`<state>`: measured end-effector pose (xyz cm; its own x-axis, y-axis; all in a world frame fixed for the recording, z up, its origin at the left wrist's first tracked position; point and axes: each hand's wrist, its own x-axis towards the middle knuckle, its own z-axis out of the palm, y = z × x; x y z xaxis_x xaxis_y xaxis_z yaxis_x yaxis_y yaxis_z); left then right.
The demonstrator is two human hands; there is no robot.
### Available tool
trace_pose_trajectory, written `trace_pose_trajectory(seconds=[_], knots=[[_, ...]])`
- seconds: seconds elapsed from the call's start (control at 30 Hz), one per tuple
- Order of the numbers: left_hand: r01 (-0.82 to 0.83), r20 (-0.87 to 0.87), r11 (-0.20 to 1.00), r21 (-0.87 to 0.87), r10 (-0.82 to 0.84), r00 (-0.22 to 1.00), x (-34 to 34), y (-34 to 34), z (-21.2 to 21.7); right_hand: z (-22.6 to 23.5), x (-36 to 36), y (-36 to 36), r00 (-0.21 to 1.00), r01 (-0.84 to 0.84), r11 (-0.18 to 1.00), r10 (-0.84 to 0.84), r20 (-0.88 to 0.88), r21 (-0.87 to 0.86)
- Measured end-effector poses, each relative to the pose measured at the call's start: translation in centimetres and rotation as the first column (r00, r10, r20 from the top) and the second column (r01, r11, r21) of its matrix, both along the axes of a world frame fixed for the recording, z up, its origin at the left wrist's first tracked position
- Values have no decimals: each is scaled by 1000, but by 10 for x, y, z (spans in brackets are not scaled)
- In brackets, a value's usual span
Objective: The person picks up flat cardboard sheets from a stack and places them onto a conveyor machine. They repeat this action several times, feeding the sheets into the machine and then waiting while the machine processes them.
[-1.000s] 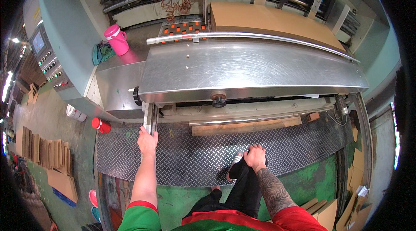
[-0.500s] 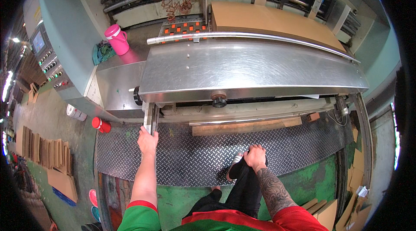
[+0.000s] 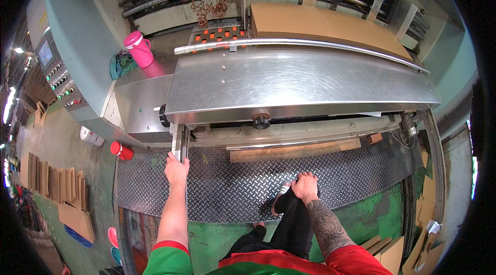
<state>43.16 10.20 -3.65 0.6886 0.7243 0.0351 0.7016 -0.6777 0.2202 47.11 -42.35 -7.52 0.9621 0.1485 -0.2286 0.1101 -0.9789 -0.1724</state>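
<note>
My left hand is closed round the end of a narrow metal rail that comes out from under the left end of a wide steel panel. On the raised knee of my black trousers rests my right hand, its fingers curled over the kneecap. A black knob sits on the panel's front edge, and another dark knob is at its left end. Behind the panel lies a stack of brown cardboard sheets.
A pink jug stands beside a green cloth on the machine's left ledge. Left of them is a control panel. A red jug stands near the diamond-plate step. Cardboard bundles lie on the left floor.
</note>
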Motion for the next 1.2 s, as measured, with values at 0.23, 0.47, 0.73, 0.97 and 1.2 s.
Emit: trace_pose_trajectory(seconds=[0.23,0.47,0.73,0.97,1.2], knots=[[8,22,1000,8,-8,1000,-1,0,-2,4,0,1,1000,2,1000,-2,-12,-18],[8,15,1000,16,-8,1000,0,0,0,4,0,2,1000,6,1000,-6,-14,-13],[18,1,1000,26,-18,1000,-1,1,-2,2,-1,1,1000,-8,1000,8,1,-11],[19,30,1000,13,-20,999,-1,-1,1,0,-2,1,1000,-1,1000,1,12,-3],[12,32,1000,3,-12,999,0,-1,2,0,-2,1,1000,6,1000,-6,13,5]])
